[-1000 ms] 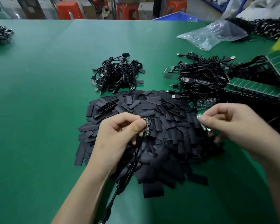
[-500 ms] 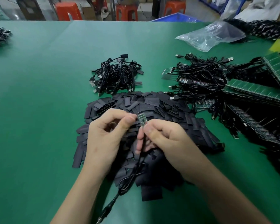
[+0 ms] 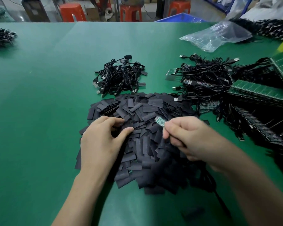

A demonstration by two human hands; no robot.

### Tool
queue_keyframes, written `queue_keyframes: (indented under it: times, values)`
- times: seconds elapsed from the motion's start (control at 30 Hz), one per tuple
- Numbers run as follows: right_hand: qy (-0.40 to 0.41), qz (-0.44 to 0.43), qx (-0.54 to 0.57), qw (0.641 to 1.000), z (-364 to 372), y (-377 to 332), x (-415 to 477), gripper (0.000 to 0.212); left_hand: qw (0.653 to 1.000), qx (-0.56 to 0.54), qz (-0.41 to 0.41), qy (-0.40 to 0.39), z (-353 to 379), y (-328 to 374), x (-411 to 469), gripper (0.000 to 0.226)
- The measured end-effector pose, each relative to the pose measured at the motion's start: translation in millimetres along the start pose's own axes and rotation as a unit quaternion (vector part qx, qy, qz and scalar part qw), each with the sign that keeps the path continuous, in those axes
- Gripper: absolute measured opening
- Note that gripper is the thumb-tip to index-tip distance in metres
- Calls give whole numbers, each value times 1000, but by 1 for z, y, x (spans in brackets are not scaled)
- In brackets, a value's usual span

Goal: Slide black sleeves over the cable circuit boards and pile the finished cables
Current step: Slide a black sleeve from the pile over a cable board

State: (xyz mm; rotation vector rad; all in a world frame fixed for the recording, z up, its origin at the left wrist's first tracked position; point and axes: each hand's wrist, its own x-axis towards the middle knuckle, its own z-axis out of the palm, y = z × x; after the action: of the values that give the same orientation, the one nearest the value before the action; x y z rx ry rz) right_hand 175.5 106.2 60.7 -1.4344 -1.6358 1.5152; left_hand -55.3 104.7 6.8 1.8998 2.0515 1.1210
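- right hand [image 3: 191, 137]: thumb and forefinger pinch the near end of a small green circuit board [image 3: 160, 121]; the other fingers are curled in under the palm
- circuit board sticks out up-left from the fingertips, bare, with no sleeve on it, held just above the sleeve pile
- black cable [image 3: 219, 198] trails from under the right hand toward the lower right; it is blurred, and where it joins the board is hidden by the fingers
- left hand [image 3: 103, 141]: palm down on the left part of the sleeve pile, fingers curled, thumb tip and forefinger tip close together on the sleeves; cannot tell whether a sleeve is actually pinched between them
- the two hands are apart, with the board between them
- sleeve pile [image 3: 145, 111]: a wide heap of flat black sleeves in the middle of the table, under both hands
- finished cables [image 3: 121, 77]: a small black tangle with sleeved ends and USB plugs, just behind the sleeve pile, not touching the hands
- unsleeved cables [image 3: 206, 79]: a bigger tangle behind and to the right, touching the right edge of the sleeve pile
- green board panels [image 3: 260, 92] with cables attached lie stacked at the far right
- clear plastic bag [image 3: 216, 36] lies beyond the tangle
- another cable heap [image 3: 0, 36] sits at the far left
- green table [image 3: 39, 95]; red stools [image 3: 72, 12] stand behind it
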Motion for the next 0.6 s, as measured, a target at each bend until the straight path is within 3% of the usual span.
queue_keyframes:
  times: [0.1,0.27,0.43,0.6]
  values:
    - [46,-51,-73,995,17,16,7,32,999,-26,-36,-14,-1,-2,1,26]
    - [93,-102,-64,988,27,30,10,30,989,-91,-110,-32,-1,-7,5,24]
    - [102,-113,-43,987,27,34,8,30,996,-58,-67,-16,4,-3,3,7]
    - [101,-124,-27,987,26,34,6,30,997,-29,-66,26,15,1,6,16]
